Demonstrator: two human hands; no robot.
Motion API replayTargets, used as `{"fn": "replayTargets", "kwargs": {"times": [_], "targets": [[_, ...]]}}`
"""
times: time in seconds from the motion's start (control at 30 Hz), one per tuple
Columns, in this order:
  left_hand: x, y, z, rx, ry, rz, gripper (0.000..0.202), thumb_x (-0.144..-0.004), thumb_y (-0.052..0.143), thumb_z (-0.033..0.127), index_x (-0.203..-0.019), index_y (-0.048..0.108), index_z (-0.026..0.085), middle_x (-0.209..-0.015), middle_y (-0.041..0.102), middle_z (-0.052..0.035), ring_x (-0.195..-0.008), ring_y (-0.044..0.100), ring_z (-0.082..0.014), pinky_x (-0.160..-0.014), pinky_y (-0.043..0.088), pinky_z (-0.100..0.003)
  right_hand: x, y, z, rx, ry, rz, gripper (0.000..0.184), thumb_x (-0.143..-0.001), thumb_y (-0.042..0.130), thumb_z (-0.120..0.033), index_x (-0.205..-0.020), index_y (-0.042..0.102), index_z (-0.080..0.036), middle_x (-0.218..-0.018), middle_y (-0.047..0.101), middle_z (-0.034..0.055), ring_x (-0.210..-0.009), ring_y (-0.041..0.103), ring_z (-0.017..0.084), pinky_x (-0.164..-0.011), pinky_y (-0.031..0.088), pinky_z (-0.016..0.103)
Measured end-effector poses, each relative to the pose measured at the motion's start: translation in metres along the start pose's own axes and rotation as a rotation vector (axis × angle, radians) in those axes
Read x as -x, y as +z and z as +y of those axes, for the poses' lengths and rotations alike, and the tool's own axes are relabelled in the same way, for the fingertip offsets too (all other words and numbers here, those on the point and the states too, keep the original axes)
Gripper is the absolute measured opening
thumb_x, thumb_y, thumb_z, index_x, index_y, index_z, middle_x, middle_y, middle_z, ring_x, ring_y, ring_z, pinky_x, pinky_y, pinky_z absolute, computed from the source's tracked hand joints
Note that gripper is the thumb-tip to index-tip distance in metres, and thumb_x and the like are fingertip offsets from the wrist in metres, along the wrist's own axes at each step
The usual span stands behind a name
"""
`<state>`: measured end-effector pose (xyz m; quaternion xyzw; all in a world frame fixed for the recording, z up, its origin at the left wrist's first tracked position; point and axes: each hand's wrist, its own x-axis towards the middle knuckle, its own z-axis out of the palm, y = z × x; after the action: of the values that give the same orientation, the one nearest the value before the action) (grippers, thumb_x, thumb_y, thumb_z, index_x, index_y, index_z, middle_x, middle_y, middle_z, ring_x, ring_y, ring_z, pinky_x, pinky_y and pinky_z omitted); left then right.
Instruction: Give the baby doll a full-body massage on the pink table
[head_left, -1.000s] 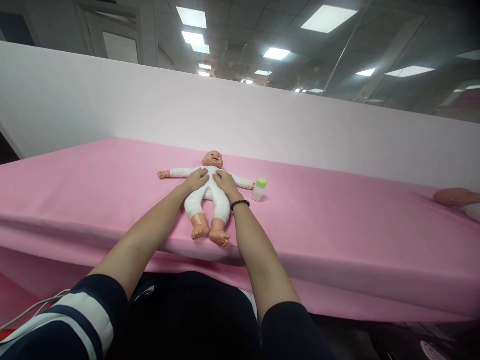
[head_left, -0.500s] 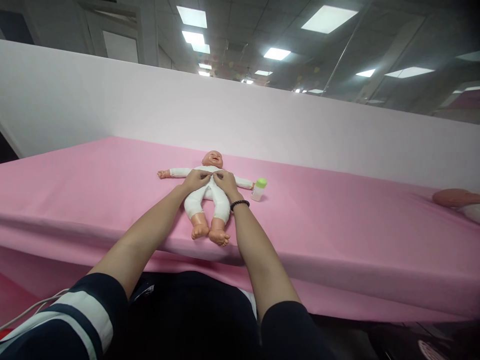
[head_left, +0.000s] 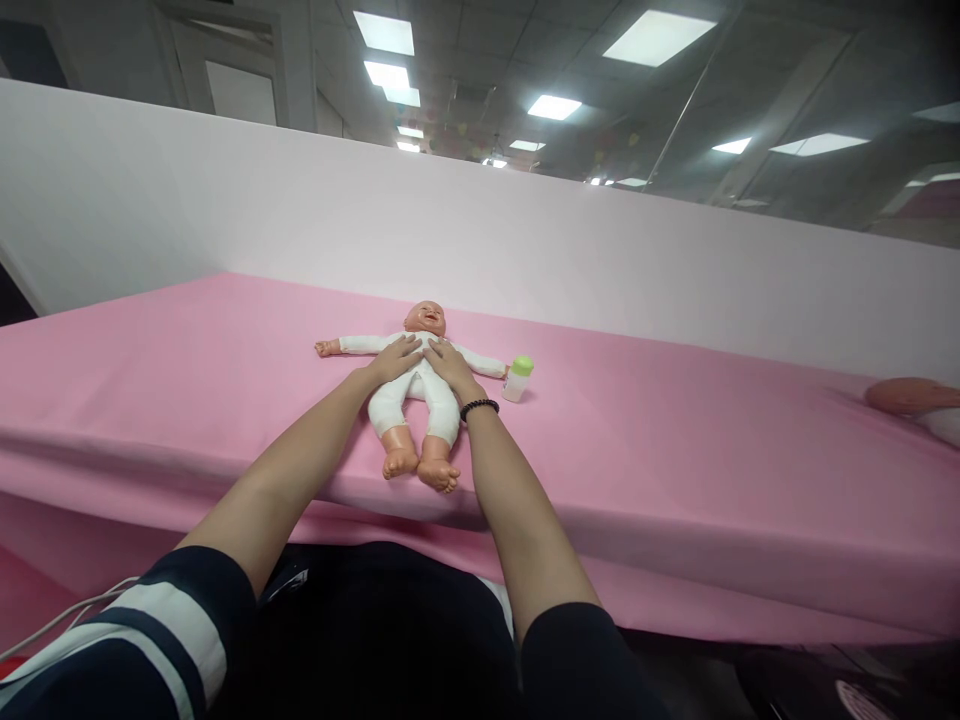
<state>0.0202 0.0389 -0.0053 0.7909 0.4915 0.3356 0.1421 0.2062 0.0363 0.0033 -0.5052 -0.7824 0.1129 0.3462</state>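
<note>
A baby doll [head_left: 426,385] with a white cloth body lies on its back on the pink-covered table [head_left: 675,450], head toward the wall and feet toward me. My left hand [head_left: 396,360] rests flat on one side of its torso, fingers stretched out. On the other side of the torso lies my right hand [head_left: 448,362], also flat with fingers spread; a dark beaded bracelet circles that wrist. Both hands hold nothing and hide part of the doll's chest and belly. Beside the doll's arm on the right stands a small clear bottle [head_left: 515,386] with a green cap.
A white partition [head_left: 480,235] rises behind the table. At the far right edge, part of another doll [head_left: 907,396] lies on the cloth, cut off by the frame. Pale cables [head_left: 71,610] run at the lower left.
The fingers of both hands, bent in toward the middle of the chest before, are now straightened and laid flat on the torso. The doll and bottle have stayed put.
</note>
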Motion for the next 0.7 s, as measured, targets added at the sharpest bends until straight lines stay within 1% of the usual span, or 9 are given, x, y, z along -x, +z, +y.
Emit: {"fn": "replayTargets", "kwargs": {"times": [0.07,0.13,0.2,0.23,0.33,0.4,0.53,0.63,0.7], "targets": [[0.002,-0.001,0.002,-0.022,-0.009,0.035,0.055,-0.096,0.051,0.044,-0.143,0.065,0.019,-0.163,0.048,-0.0107,-0.157,0.035,-0.0335,-0.130,0.028,-0.048,0.002,-0.002,-0.003,0.026,0.024,0.038,0.043,-0.103,0.053,-0.038,-0.136,0.070,-0.017,-0.146,0.064,0.0151,-0.136,0.060,0.029,-0.115,0.044,0.042],[0.004,-0.003,0.004,-0.038,0.023,0.085,0.049,-0.095,0.051,0.042,-0.133,0.071,0.018,-0.151,0.061,-0.0116,-0.147,0.050,-0.0328,-0.124,0.038,-0.046,0.005,-0.003,-0.005,0.062,0.049,0.087,0.037,-0.101,0.055,-0.037,-0.124,0.076,-0.017,-0.130,0.073,0.0154,-0.121,0.068,0.030,-0.105,0.049,0.040],[0.006,-0.005,0.007,-0.049,0.036,0.129,0.042,-0.094,0.051,0.037,-0.120,0.076,0.017,-0.134,0.072,-0.0119,-0.130,0.064,-0.0314,-0.116,0.047,-0.044,0.007,-0.005,-0.008,0.106,0.079,0.140,0.031,-0.100,0.055,-0.035,-0.110,0.080,-0.018,-0.115,0.077,0.0161,-0.109,0.071,0.031,-0.097,0.051,0.039],[0.007,-0.006,0.009,-0.053,0.032,0.150,0.039,-0.093,0.050,0.035,-0.114,0.078,0.017,-0.126,0.076,-0.0120,-0.122,0.068,-0.0309,-0.112,0.050,-0.043,0.008,-0.005,-0.009,0.127,0.093,0.164,0.031,-0.099,0.055,-0.033,-0.103,0.081,-0.017,-0.109,0.078,0.0169,-0.105,0.072,0.031,-0.094,0.051,0.039],[0.008,-0.007,0.013,-0.063,0.025,0.213,0.035,-0.091,0.051,0.029,-0.107,0.079,0.015,-0.113,0.078,-0.0134,-0.109,0.071,-0.0312,-0.104,0.053,-0.044,0.009,-0.006,-0.012,0.166,0.105,0.210,0.034,-0.100,0.051,-0.029,-0.092,0.081,-0.016,-0.100,0.079,0.0177,-0.097,0.073,0.029,-0.089,0.051,0.037],[0.009,-0.008,0.015,-0.059,0.037,0.222,0.035,-0.089,0.052,0.025,-0.107,0.080,0.014,-0.112,0.079,-0.0126,-0.107,0.072,-0.0301,-0.103,0.054,-0.043,0.009,-0.006,-0.013,0.169,0.081,0.215,0.034,-0.100,0.052,-0.030,-0.090,0.081,-0.017,-0.098,0.079,0.0158,-0.095,0.072,0.028,-0.088,0.050,0.035],[0.011,-0.006,0.016,0.047,0.111,0.166,0.039,-0.089,0.052,0.022,-0.114,0.081,0.017,-0.118,0.079,-0.0074,-0.110,0.073,-0.0258,-0.105,0.055,-0.037,0.010,-0.007,-0.015,0.118,-0.019,0.165,0.031,-0.099,0.054,-0.030,-0.092,0.082,-0.019,-0.098,0.080,0.0103,-0.094,0.072,0.024,-0.088,0.050,0.032],[0.011,-0.005,0.012,0.124,0.154,0.118,0.043,-0.090,0.051,0.027,-0.121,0.080,0.016,-0.122,0.078,-0.0074,-0.117,0.072,-0.0270,-0.107,0.055,-0.038,0.010,-0.008,-0.014,0.056,-0.096,0.096,0.030,-0.099,0.053,-0.027,-0.101,0.082,-0.020,-0.104,0.080,0.0073,-0.098,0.072,0.022,-0.090,0.052,0.029],[0.009,-0.004,0.009,0.135,0.178,0.083,0.048,-0.091,0.050,0.031,-0.127,0.077,0.014,-0.129,0.075,-0.0087,-0.125,0.069,-0.0285,-0.113,0.051,-0.039,0.009,-0.007,-0.012,0.021,-0.125,0.053,0.032,-0.099,0.051,-0.025,-0.110,0.081,-0.020,-0.115,0.079,0.0071,-0.107,0.071,0.021,-0.097,0.052,0.029]]}}
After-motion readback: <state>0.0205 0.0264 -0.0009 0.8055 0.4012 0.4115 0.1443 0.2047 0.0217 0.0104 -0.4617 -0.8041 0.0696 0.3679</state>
